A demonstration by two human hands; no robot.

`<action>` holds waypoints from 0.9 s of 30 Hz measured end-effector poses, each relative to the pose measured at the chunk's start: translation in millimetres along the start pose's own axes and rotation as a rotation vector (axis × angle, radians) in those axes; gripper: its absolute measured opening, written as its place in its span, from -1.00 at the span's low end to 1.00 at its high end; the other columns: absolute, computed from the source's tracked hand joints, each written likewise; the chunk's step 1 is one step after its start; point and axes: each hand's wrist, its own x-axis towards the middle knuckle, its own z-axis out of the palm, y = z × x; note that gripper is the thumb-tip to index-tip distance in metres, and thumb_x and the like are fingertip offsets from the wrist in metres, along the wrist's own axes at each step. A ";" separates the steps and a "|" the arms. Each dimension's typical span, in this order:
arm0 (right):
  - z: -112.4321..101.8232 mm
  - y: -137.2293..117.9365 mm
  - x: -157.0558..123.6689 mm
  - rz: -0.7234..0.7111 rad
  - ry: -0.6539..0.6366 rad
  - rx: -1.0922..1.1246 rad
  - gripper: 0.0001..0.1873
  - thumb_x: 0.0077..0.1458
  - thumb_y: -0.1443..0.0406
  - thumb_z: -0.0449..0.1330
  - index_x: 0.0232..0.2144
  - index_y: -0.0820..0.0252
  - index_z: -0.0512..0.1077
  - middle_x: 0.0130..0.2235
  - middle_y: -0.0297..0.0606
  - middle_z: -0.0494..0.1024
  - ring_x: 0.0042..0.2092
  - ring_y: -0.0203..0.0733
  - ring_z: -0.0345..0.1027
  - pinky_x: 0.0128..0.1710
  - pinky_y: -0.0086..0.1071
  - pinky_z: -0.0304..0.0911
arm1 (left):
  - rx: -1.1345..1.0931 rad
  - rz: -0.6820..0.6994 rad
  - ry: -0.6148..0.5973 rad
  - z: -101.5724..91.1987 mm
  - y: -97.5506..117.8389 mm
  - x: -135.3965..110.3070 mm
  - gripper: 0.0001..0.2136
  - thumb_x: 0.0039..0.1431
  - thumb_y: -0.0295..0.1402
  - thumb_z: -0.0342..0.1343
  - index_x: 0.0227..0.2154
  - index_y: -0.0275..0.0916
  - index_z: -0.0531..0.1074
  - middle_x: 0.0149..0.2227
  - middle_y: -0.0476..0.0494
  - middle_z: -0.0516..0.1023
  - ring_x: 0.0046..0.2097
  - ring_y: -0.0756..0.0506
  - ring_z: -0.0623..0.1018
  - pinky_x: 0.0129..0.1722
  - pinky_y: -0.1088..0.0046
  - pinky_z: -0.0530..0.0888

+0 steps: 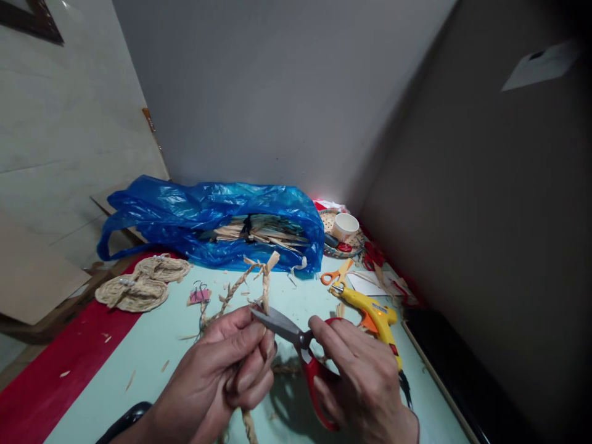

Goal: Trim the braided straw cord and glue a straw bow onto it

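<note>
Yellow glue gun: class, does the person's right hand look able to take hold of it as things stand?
Probably not: the right hand is holding the red-handled scissors. Otherwise the way looks free, as the glue gun lies just beyond that hand.

There is room to pass low at near left, over the tabletop (104,398) and its flat straw scraps (131,380). The upright straw braid (266,288) and red-handled scissors (303,339) bar the middle; the blue plastic bag (185,203) walls off the far side, the yellow hot-glue gun (375,311) the right.
</note>
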 end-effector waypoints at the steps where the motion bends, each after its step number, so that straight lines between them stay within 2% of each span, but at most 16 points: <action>1: 0.5 -0.3 -0.3 0.004 0.006 0.000 -0.71 0.32 0.29 -0.05 -0.11 0.36 0.39 -0.47 -0.23 0.45 -0.47 -0.20 0.35 -0.49 -0.37 0.21 | -0.005 -0.001 -0.005 0.5 0.2 -0.2 -0.84 0.10 -0.39 0.33 -0.54 -0.30 0.55 -0.69 0.11 0.24 -0.63 0.13 -0.04 -0.65 0.60 0.03; 9: 4.8 -1.5 -4.0 0.022 0.001 0.020 -0.74 0.25 0.37 -0.03 -0.10 0.32 0.38 -0.48 -0.28 0.42 -0.48 -0.22 0.31 -0.51 -0.39 0.15 | -0.040 -0.017 -0.029 -0.6 -1.0 -0.1 -0.82 0.14 -0.41 0.30 -0.56 -0.29 0.55 -0.69 0.10 0.25 -0.62 0.12 -0.04 -0.64 0.61 0.05; 15: 8.9 0.4 -5.8 0.069 -0.026 0.018 -0.72 0.17 0.37 0.10 -0.07 0.34 0.41 -0.43 -0.26 0.42 -0.43 -0.19 0.29 -0.47 -0.37 0.12 | -0.019 -0.017 -0.044 -1.9 0.0 1.1 -0.84 0.04 -0.34 0.39 -0.51 -0.30 0.56 -0.69 0.12 0.26 -0.63 0.14 -0.03 -0.66 0.60 0.02; 21: 9.0 -0.3 -5.8 0.103 -0.047 0.073 -0.71 0.13 0.37 0.14 -0.08 0.33 0.41 -0.42 -0.27 0.41 -0.42 -0.20 0.26 -0.45 -0.36 0.11 | 0.008 -0.059 -0.026 -2.6 -0.8 -1.4 -0.84 0.11 -0.34 0.34 -0.50 -0.29 0.55 -0.69 0.13 0.26 -0.62 0.14 -0.01 -0.61 0.62 0.08; 27: 7.5 -5.3 -1.8 0.168 -0.047 0.194 -0.85 0.14 0.31 0.23 -0.23 0.26 0.41 -0.48 -0.35 0.40 -0.49 -0.27 0.24 -0.50 -0.41 0.10 | 0.038 -0.036 -0.020 -5.9 -5.5 0.4 -0.83 0.07 -0.30 0.36 -0.50 -0.28 0.55 -0.71 0.12 0.27 -0.65 0.13 0.02 -0.64 0.58 0.08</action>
